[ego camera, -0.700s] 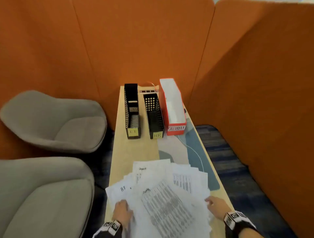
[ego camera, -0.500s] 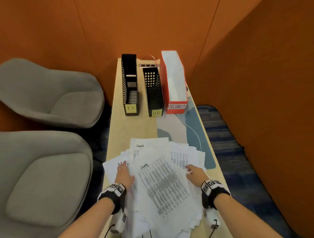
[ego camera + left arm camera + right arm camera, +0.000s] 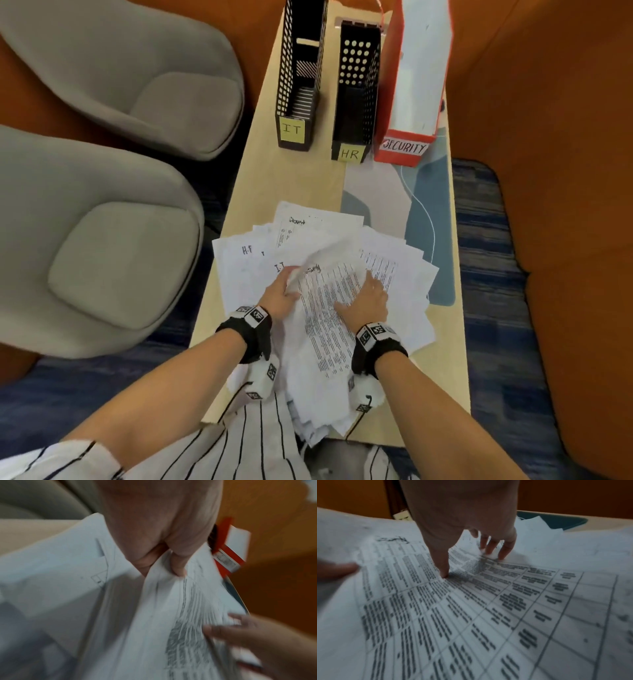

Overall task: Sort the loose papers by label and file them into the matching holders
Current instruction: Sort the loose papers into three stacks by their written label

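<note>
Top sheet [image 3: 329, 308], headed Security, on the pile [image 3: 394, 274] at the table's [image 3: 301, 185] near end: my left hand [image 3: 279, 296] pinches its corner, my right hand [image 3: 366, 303] presses flat. Holders [image 3: 352, 102] at the far end; filing apparently unstarted.

A right hand [image 3: 464, 520] presses straight fingertips [image 3: 444, 573] onto a white printed sheet with a gridded table [image 3: 471, 608], lying on loose white papers [image 3: 573, 547]. Another hand's blurred finger [image 3: 335, 569] touches the sheet's left edge.
</note>
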Available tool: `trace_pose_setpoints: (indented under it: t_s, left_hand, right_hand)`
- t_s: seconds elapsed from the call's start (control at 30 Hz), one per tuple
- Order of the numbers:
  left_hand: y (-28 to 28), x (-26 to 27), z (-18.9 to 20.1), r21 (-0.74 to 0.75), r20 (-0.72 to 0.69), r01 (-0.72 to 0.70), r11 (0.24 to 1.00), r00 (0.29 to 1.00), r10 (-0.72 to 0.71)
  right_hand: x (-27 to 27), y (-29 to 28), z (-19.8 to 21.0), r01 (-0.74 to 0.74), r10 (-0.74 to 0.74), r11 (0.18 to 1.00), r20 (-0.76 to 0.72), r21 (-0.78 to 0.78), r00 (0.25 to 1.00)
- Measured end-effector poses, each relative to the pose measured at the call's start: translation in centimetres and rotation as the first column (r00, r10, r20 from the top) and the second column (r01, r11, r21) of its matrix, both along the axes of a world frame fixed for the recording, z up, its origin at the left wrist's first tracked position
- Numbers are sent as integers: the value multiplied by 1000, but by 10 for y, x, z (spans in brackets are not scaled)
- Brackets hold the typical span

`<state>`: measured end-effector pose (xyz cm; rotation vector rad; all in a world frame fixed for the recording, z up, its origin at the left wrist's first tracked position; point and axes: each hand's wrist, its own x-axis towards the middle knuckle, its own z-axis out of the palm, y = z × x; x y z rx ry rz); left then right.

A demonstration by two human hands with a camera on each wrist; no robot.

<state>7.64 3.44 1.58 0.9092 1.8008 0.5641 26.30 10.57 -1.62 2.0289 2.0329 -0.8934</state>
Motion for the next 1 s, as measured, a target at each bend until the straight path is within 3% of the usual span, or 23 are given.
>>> trace_pose_setpoints:
  t_s: [0.13,0.23,0.3,0.4,0.47,0.63,0.7,0.77,0.87,1.0]
  left_hand:
    - [6,-4,-4,-103,140,-209,973,965,222]
    - [14,-6,-6,-125,166,-153,980,971,173]
    - [18,-10,-7,-132,145,-112,985,981,131]
    - [17,-15,-5,-91,282,-225,970,928,242]
    - [13,-16,-6,-108,352,-336,936,867,352]
    - [-1,-24,-22,-156,303,-452,878,825,478]
    - [-1,-28,-18,-180,342,-465,867,797,498]
    - [2,-28,-14,-215,399,-498,840,740,541]
    - [11,-19,-9,-248,474,-505,827,682,558]
    - [33,4,8,-206,552,-488,848,657,513]
  right_hand:
    - [8,13,-1,-15,17,1000,-112,23,994]
    - [16,27,6,138,-124,990,-394,6,911]
    - [20,35,12,171,-168,984,-504,-40,847]
    - [31,42,17,276,-192,958,-542,78,819]
    - [41,44,18,333,-239,940,-557,73,796]
    - [87,51,12,326,-258,940,-412,102,874]
    - [108,60,10,343,-291,938,-424,49,858]
    - [118,67,14,376,-357,924,-491,-64,795]
    - [108,68,15,381,-400,912,-547,-153,735]
    - [66,61,20,298,-348,937,-549,-182,760]
